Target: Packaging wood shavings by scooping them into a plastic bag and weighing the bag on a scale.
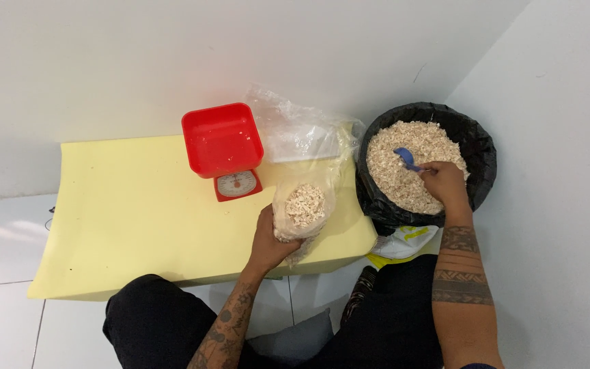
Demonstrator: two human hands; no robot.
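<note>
My left hand [268, 239] grips a small clear plastic bag [301, 208] partly filled with pale wood shavings, held upright over the front edge of a yellow foam pad [131, 212]. My right hand [444, 184] holds a blue scoop [405, 158] dipped into a black-lined tub [476, 147] full of the same shavings [404, 160] to my right. The scoop's handle is hidden in my fist.
A red kitchen scale [224, 145] with a square red pan stands at the pad's back edge. Beside it lies a pile of clear plastic bags [302, 130]. A white and yellow bag [404, 242] lies under the tub. White walls close the back and right.
</note>
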